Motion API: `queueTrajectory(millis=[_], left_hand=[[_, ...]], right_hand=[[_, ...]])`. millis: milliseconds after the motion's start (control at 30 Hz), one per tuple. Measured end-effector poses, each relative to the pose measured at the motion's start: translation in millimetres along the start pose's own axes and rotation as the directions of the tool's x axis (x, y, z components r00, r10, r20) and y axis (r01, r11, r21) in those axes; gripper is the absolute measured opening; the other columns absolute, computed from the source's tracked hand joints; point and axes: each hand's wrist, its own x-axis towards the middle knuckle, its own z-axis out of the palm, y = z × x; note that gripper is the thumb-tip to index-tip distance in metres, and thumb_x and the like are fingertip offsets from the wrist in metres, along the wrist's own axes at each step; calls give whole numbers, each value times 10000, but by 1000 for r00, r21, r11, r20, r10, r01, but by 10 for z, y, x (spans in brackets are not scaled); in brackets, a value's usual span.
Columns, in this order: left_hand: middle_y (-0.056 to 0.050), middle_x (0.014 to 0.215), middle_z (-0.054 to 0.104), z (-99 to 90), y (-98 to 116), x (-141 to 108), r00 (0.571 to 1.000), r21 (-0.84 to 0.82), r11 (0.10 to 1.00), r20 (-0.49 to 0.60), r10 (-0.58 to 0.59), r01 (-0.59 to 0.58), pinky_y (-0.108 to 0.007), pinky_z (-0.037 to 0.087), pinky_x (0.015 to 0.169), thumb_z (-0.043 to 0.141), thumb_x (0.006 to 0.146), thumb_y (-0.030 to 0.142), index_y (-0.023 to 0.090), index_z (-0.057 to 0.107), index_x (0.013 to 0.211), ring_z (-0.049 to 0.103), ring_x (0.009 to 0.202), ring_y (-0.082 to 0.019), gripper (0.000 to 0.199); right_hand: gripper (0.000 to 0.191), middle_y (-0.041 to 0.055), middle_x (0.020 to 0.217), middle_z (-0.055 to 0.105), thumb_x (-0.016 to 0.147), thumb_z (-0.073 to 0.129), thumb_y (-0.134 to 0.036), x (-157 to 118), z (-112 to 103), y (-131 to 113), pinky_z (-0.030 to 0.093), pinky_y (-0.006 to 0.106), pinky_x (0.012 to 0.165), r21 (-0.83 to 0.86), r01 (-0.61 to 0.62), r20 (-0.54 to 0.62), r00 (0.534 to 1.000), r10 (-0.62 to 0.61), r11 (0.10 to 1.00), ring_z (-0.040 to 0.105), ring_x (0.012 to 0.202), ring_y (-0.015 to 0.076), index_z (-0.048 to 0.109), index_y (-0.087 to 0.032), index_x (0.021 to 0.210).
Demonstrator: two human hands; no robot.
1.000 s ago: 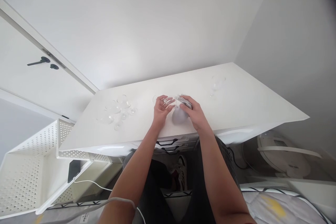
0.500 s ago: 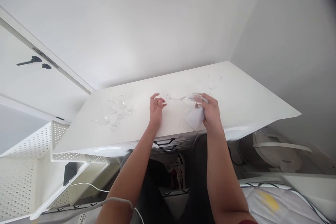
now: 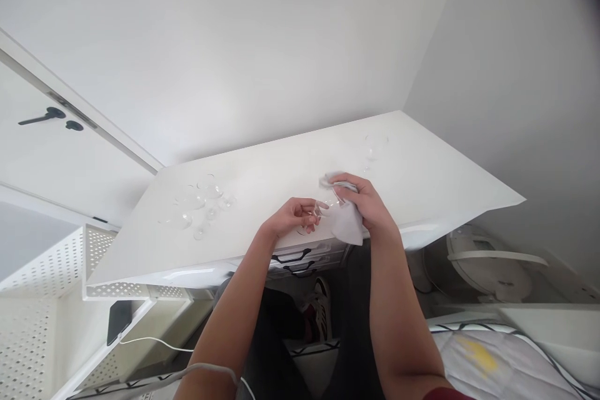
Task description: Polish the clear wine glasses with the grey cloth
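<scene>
A clear wine glass (image 3: 321, 207) lies sideways between my two hands above the white cabinet top (image 3: 262, 165). My left hand (image 3: 294, 217) has its fingers closed about the glass near its stem end. My right hand (image 3: 364, 199) grips a pale grey cloth (image 3: 347, 226), which is wrapped against the bowl and hangs down below it. The cloth and fingers hide much of the bowl.
Several clear stemmed glasses (image 3: 197, 202) stand at the left of the cabinet top. Another glass (image 3: 371, 151) is at the back right. Below the front edge are drawers with dark handles (image 3: 291, 257). A cable (image 3: 210, 367) crosses my left forearm.
My left hand has moved right and toward me and has closed on the glass. My right hand has brought the cloth round the bowl, and the glass has shifted nearer the front edge.
</scene>
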Motion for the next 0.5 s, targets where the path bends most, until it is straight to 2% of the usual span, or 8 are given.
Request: queueTrajectory(millis=[67, 133, 200, 333, 400, 500], left_hand=[[-17, 786, 618, 3, 3, 5, 996, -11, 998, -69, 61, -62, -293, 539, 665, 861, 833, 440, 172, 749, 1261, 553, 576, -86, 517], [35, 710, 525, -7, -14, 21, 981, -47, 990, -150, 125, -134, -300, 549, 701, 833, 862, 450, 173, 730, 1264, 458, 530, -56, 498], [76, 639, 425, -27, -46, 45, 963, -73, 981, -217, 162, -182, -269, 516, 640, 834, 862, 449, 176, 716, 1214, 368, 490, -42, 461], [106, 585, 307, -49, -98, 77, 936, -123, 971, -316, 156, -203, -190, 269, 457, 828, 868, 462, 192, 667, 1036, 231, 444, -31, 357], [103, 597, 295, -40, -100, 68, 955, -140, 975, -266, 132, -174, -191, 215, 447, 782, 899, 524, 183, 660, 1027, 206, 439, -28, 384], [76, 627, 408, -14, -92, 43, 990, -97, 988, -76, 115, -122, -210, 251, 458, 746, 895, 621, 151, 672, 1070, 252, 433, -26, 506]], right_hand=[[394, -4, 852, 717, 886, 701, -490, 8, 43, 1, 470, 336, 738, 79, 71, -111, 992, -62, 994, 613, 775, 203, 722, -304, 1233], [461, 10, 964, 759, 903, 668, -461, 29, 91, 22, 501, 355, 817, 126, 126, -201, 975, -99, 984, 652, 923, 233, 639, -319, 1340], [466, 42, 1074, 788, 885, 684, -422, 58, 141, 64, 513, 379, 894, 147, 132, -245, 965, -93, 980, 651, 1069, 263, 621, -288, 1326], [416, 117, 1230, 770, 920, 665, -523, 107, 239, 147, 526, 395, 969, 231, 54, -233, 973, 1, 972, 625, 1219, 294, 693, -211, 1193], [466, 109, 1330, 727, 920, 665, -579, 124, 289, 166, 531, 375, 991, 236, 28, -268, 963, 37, 971, 619, 1258, 282, 721, -212, 1201], [495, 61, 1386, 683, 904, 699, -583, 146, 385, 174, 544, 348, 996, 283, 78, -335, 942, 22, 956, 624, 1266, 243, 710, -258, 1276]])
